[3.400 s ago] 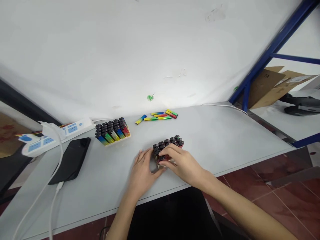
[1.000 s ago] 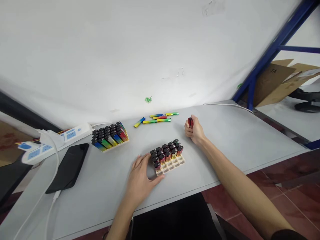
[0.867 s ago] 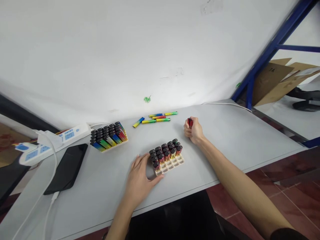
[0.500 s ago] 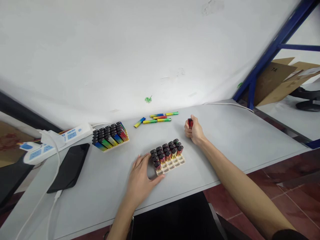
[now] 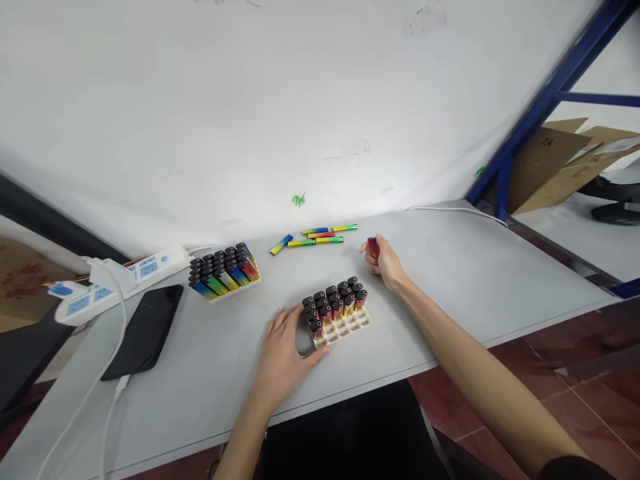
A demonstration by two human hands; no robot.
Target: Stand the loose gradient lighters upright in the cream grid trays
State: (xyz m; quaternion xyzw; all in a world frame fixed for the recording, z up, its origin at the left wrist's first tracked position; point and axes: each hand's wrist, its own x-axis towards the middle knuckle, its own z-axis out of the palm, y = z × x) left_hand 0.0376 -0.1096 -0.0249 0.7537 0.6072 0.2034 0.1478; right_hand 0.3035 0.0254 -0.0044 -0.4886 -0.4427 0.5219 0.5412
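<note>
Near the table's front sits a cream tray (image 5: 345,328) with black-capped lighters standing in its back rows; several front pockets hold nothing. My left hand (image 5: 285,357) rests at the tray's left side, thumb at the front corner and fingers at the back left, spread around it. Behind and to the right of the tray, my right hand (image 5: 384,263) is closed on a dark red lighter (image 5: 373,247) with a black top. Several multicoloured lighters (image 5: 301,243) lie flat near the wall. A second tray (image 5: 235,291), at the left, is full of upright multicoloured lighters.
A black phone (image 5: 145,332) with a white cable lies at the left beside a white power strip (image 5: 120,277). The white wall (image 5: 320,120) borders the table's back. Blue metal framing (image 5: 540,93) and cardboard boxes (image 5: 545,160) stand at the right.
My right hand has moved slightly left with the dark red lighter and has turned a little. My left hand stays at the tray. The view has shifted slightly.
</note>
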